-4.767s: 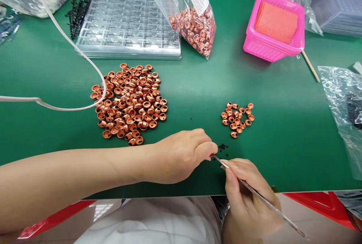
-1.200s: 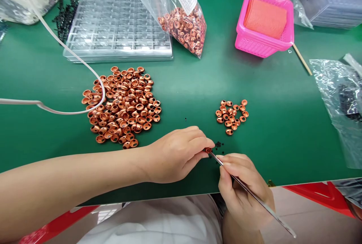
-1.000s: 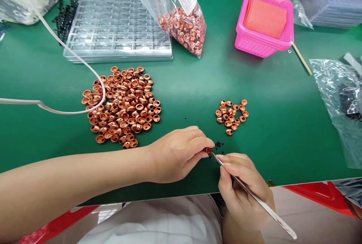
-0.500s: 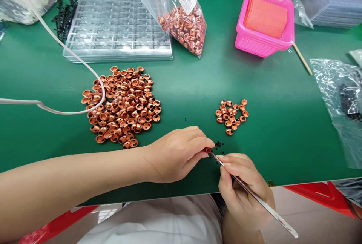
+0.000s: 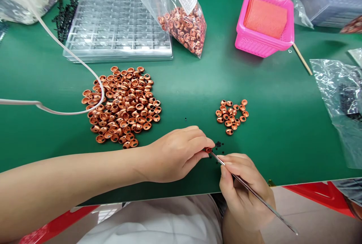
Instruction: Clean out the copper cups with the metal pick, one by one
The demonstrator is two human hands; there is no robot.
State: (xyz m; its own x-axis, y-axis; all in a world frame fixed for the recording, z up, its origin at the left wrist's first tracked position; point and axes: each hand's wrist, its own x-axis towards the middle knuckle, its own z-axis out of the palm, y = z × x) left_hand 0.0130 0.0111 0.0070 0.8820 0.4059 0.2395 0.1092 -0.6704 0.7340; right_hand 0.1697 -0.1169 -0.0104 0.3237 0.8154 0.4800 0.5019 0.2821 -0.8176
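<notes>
Between thumb and fingertips, my left hand pinches a small copper-coloured cup-shaped part, mostly covered by the fingers. My right hand is closed around a thin metal tool, perhaps tweezers or a spatula, and its tip meets the copper part. Right beside the fingertips lie several tiny black pieces. Beyond them is a small group of copper parts. Off to the left, a large heap of similar copper parts is spread on the green table.
A white cable loops over the large heap. At the back are clear plastic trays, a bag of copper parts and a pink basket holding an orange-red block. A plastic bag with dark pieces lies at right.
The metal tool has turned about its length, its rear end now showing edge-on. My hands have barely moved. A copper-coloured patch now appears at the far right edge.
</notes>
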